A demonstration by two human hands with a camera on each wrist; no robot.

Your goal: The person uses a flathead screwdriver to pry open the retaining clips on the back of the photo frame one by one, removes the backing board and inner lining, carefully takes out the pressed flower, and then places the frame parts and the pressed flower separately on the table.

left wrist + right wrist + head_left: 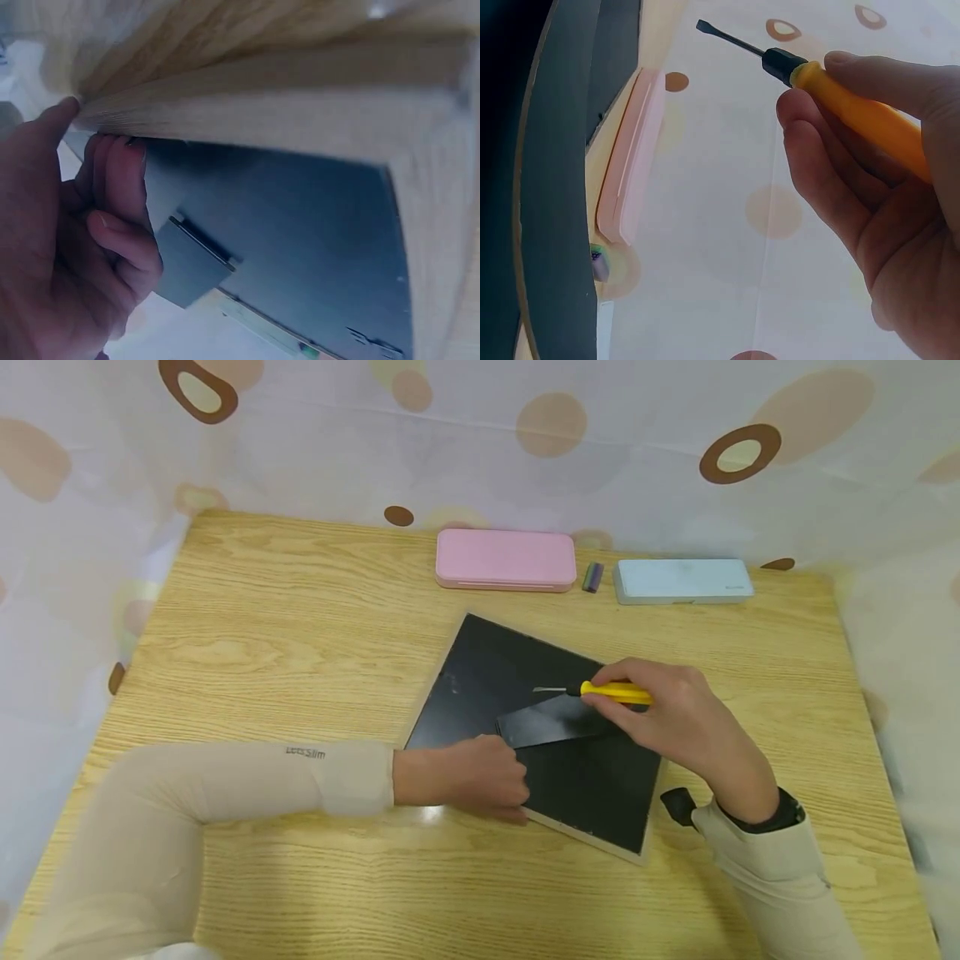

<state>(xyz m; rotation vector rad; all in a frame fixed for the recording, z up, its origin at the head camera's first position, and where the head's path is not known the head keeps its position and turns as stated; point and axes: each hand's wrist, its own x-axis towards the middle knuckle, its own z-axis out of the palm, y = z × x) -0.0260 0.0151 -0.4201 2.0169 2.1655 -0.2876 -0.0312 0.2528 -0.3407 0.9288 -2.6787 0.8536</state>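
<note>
A black board (577, 793) with a pale wooden rim lies at an angle on the table. My left hand (483, 777) is at its near edge; in the left wrist view, the hand (97, 217) grips the rim with the thumb outside and curled fingers over the black face. A dark flat rectangular panel (551, 722) rests on the board, also visible as a panel (191, 262) beyond the fingers. Above the board's right side, my right hand (667, 714) holds a flat-tipped screwdriver (617, 692) by its yellow handle, the shaft pointing left, apparently clear of the panel.
Along the back of the table are a pink case (506, 560), a small multicoloured block (593, 577) and a pale blue case (683, 581). Behind them hangs a spotted white cloth (480, 460). The wood-grain table (262, 635) extends around the board.
</note>
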